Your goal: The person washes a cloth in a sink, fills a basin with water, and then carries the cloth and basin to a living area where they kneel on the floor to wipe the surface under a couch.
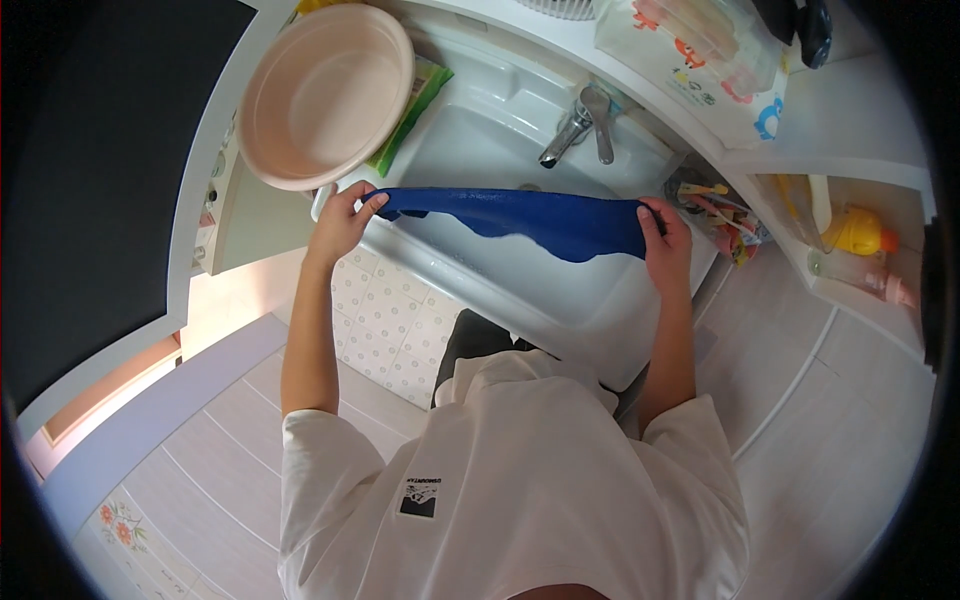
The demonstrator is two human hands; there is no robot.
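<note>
Two-handed holding of a blue cloth (pixel 570 225) above a white sink (pixel 480 140). The cloth spans the sink from side to side, with its upper edge drawn nearly straight and its lower edge hanging in an uneven, wavy line. The left hand (pixel 346 222) pinches one end, the thumb on the near face and the other fingers largely hidden behind the fabric. The right hand (pixel 668 245) pinches the opposite end in a similar manner, its thumb lying against the cloth. Between the two grips the fabric is unsupported; whether its lower edge touches the sink cannot be told from this angle.

The step in hand is judged to be the spreading of the cloth between both ends, so that one broad face lies open to view. Beyond the cloth stands a chrome faucet (pixel 575 130), its spout near the upper edge but apart from it; no stream of water is visible. The drain (pixel 530 187) shows just past the same edge. At the left of the sink rests a pale pink wash basin (pixel 325 95), with a green packet (pixel 415 115) partly tucked behind its side.

The next move, as judged here, calls for both pinches to stay firm and level, since loosening either one would let that end drop into the sink. Any turning or gathering of the fabric would require the hands to draw closer together, clear of the spout. How wet the cloth is cannot be determined.
</note>
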